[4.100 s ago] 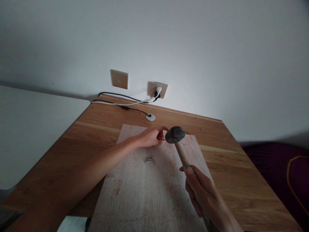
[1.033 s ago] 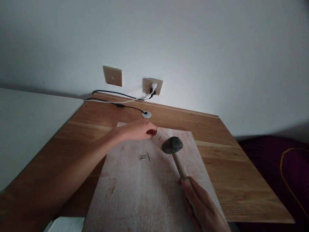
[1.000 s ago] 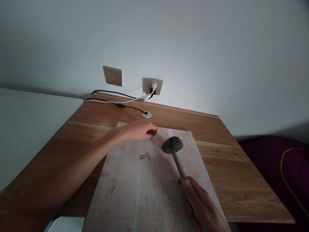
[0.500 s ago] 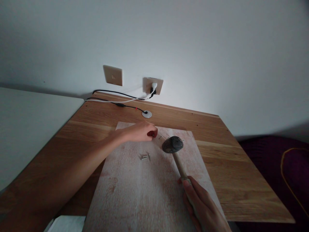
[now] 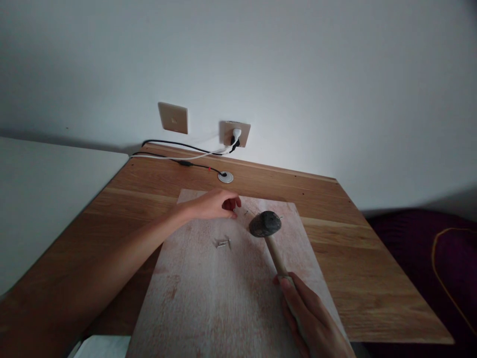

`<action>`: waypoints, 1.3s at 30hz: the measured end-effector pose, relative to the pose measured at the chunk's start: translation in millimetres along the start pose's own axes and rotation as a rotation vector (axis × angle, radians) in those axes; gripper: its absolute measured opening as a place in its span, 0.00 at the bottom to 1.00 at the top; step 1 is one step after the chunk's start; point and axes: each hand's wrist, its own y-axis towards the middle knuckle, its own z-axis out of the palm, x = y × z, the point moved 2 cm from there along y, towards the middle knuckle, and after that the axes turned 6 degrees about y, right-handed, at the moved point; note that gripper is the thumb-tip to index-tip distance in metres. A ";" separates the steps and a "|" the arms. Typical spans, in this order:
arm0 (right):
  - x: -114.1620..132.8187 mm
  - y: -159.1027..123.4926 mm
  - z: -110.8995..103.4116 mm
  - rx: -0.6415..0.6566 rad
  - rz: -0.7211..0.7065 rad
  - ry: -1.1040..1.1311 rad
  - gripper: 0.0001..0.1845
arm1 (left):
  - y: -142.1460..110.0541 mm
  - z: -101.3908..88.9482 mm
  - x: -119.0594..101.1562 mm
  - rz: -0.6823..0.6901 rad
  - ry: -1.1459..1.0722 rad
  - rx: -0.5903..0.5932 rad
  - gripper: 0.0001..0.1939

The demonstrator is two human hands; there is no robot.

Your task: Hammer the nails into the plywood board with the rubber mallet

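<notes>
My right hand [image 5: 311, 315] is wrapped round the wooden handle of a mallet [image 5: 265, 224]. The mallet's dark, rounded head is over the far right part of a pale, whitewashed wooden board [image 5: 186, 303]. Over the board's far part is my left hand [image 5: 216, 204], thumb and fingers apart. A small nail [image 5: 234, 210] shows in the gap between them, apparently upright. Another small nail [image 5: 246, 212] stands just to the right, and the tip of one more pokes out past the mallet head. A few loose nails [image 5: 222, 243] lie mid-board.
Under the board is a wooden desk [image 5: 372, 293]. Black and white cables [image 5: 167, 157] run along its back to a wall socket [image 5: 238, 133] and a round cable grommet [image 5: 225, 177]. A white surface [image 5: 55, 194] stands at left. Dark purple fabric [image 5: 428, 248] lies at right.
My left fingers have loosened from a pinch around the nail, leaving a gap. The mallet stays held over the board, almost unmoved. The view has shifted slightly.
</notes>
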 end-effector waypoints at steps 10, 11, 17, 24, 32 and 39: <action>4.9 0.9 0.4 0.055 -0.023 -0.023 0.47 | -2.4 4.5 -0.5 -0.055 -0.079 -0.086 0.08; 3.8 1.3 -0.2 0.056 -0.018 -0.028 0.47 | -2.4 5.2 -0.2 -0.057 -0.084 -0.093 0.08; -6.0 5.3 -6.7 0.007 -0.013 -0.007 0.47 | -2.3 8.3 1.4 -0.035 -0.088 -0.103 0.08; 16.7 2.1 0.4 0.128 -0.108 -0.079 0.39 | -4.6 9.6 0.7 0.001 -0.066 -0.108 0.14; 65.1 6.0 32.4 0.256 -0.226 -0.056 0.39 | -4.6 10.7 -0.5 -0.015 -0.077 -0.116 0.17; 66.8 10.5 32.1 0.244 -0.223 -0.019 0.38 | -4.6 9.9 -2.4 -0.024 -0.098 -0.108 0.20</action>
